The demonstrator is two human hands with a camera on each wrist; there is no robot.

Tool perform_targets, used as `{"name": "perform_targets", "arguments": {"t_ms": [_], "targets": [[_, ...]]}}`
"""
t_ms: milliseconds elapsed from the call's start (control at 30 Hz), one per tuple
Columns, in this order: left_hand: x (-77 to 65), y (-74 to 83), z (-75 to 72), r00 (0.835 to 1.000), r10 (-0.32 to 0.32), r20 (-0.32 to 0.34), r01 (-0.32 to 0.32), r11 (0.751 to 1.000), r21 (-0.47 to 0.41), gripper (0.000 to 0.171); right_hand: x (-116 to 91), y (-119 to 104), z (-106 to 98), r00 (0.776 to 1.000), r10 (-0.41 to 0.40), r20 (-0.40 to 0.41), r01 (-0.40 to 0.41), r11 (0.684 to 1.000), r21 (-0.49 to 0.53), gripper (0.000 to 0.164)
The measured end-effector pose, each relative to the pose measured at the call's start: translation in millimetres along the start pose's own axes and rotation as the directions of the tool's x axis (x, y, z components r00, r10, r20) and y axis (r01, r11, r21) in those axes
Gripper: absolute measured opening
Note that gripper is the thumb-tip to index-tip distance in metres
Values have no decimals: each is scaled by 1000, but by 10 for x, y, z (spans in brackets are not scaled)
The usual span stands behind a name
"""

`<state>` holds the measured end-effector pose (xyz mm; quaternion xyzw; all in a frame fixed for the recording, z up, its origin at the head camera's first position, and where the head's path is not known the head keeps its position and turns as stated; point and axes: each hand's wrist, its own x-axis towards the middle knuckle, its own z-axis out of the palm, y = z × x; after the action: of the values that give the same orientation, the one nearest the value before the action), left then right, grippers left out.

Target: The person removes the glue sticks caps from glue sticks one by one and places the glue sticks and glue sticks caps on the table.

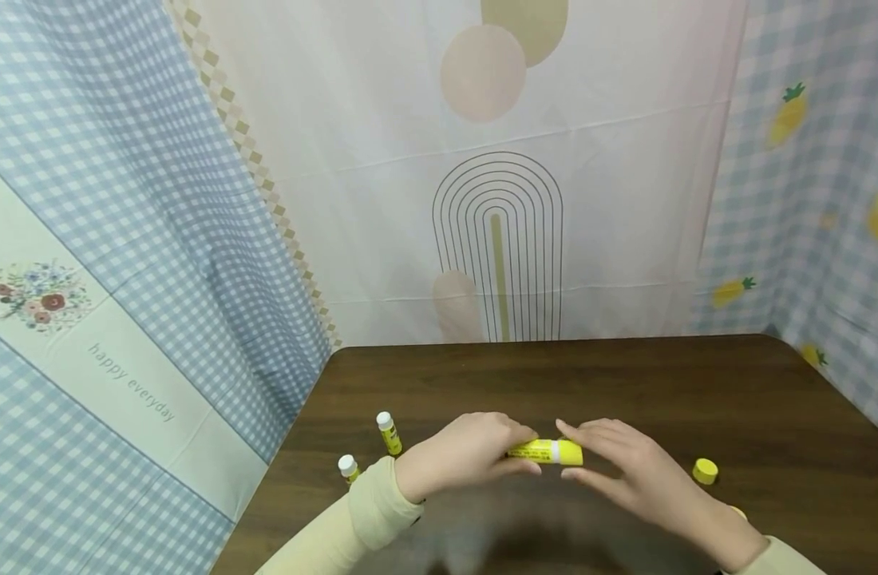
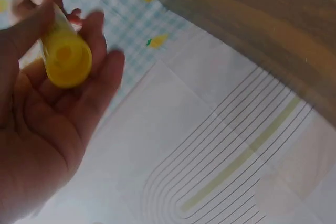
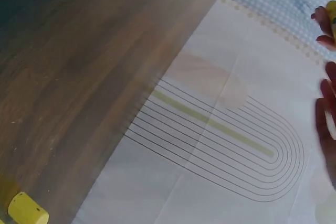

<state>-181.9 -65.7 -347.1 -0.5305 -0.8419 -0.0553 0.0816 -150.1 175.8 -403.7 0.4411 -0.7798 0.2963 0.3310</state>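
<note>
A yellow glue stick (image 1: 543, 451) with dark print and a white band near its plain yellow end lies sideways in the air over the table. My left hand (image 1: 475, 447) pinches its printed part between thumb and fingers. In the left wrist view the stick's round yellow base (image 2: 65, 61) faces the camera, above the palm. Just past the plain yellow end, my right hand (image 1: 626, 471) has thumb and fingers spread apart, with nothing gripped. Only part of the right hand (image 3: 326, 119) shows at the edge of the right wrist view.
Two glue sticks with white caps stand at the left of the dark wooden table (image 1: 554, 375): one farther back (image 1: 390, 434), one nearer (image 1: 349, 465) and partly behind the left sleeve. A yellow cap (image 1: 705, 471) sits at right; another yellow piece (image 1: 738, 513) peeks out behind my right wrist.
</note>
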Motion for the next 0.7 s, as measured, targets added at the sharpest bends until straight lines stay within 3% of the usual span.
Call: {"name": "perform_targets", "arguments": {"t_ms": [67,167,233,267,367,500,633,700], "targets": [[-13,21,12,998,-5,-55,10,995,100,24,-27,-15,-4,984,173,50,-175,983,55,51],[-26,50,27,992,-2,-123,29,975,220,26,-43,-41,-15,912,388,132,-407,898,168,37],[-29,62,28,990,5,-141,31,968,251,26,-36,-58,-25,882,447,150,-471,855,217,28],[-31,64,28,990,8,-142,29,967,254,26,-31,-64,-30,880,450,151,-474,848,239,27],[-46,63,8,991,3,-131,24,977,210,26,-10,-73,-38,926,368,91,-379,896,232,33],[-59,46,-43,994,-6,-110,20,992,124,24,27,-55,-40,981,193,-11,-188,968,165,47],[-53,22,-86,997,-9,-79,13,999,49,22,58,-30,-42,994,59,-87,-47,990,136,46],[-50,17,-98,998,-13,-63,14,1000,15,21,91,-67,-59,994,43,-101,-29,990,136,48]]}}
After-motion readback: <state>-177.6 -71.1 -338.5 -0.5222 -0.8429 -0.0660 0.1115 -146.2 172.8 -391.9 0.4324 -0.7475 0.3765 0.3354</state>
